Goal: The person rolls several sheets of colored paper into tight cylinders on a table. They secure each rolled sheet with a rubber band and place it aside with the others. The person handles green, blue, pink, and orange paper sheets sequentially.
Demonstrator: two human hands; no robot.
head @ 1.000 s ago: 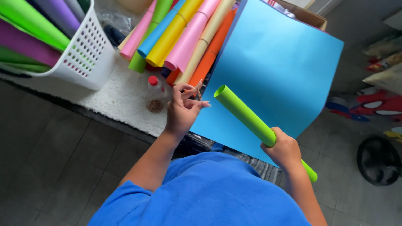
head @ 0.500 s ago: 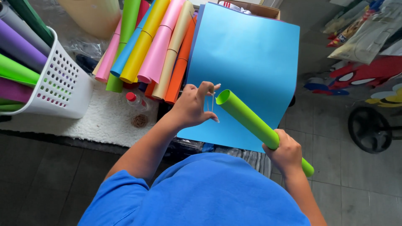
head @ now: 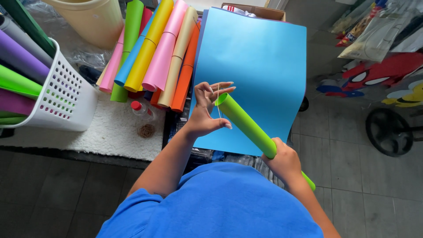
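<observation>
While the right hand (head: 285, 159) grips the lime-green paper roll (head: 251, 130) around its lower part, fingers wrapped tight, the roll slants up and left over a large blue sheet (head: 260, 61) lying on the bench (head: 110, 132). At the roll's upper end the left hand (head: 205, 112) is spread wide, fingers fanned, stretching a thin rubber band (head: 219, 105) across the roll's open mouth; the thumb presses toward the palm below.

Left of the blue sheet lies a fan of banded paper rolls (head: 154, 57) in green, pink, blue, yellow, cream and orange, their lower ends touching or overlapping. A white perforated basket (head: 66, 99) at the far left holds more rolls in purple, green and grey. A cream bucket (head: 90, 20) stands behind. Near the bench's front edge sit a small red-capped bottle (head: 143, 110) and a little heap of rubber bands (head: 146, 130) on white fleecy cloth.

Right of the bench the tiled floor (head: 343, 145) is open, with a black fan (head: 394, 132) and colourful packaged goods (head: 379, 39) further right.
</observation>
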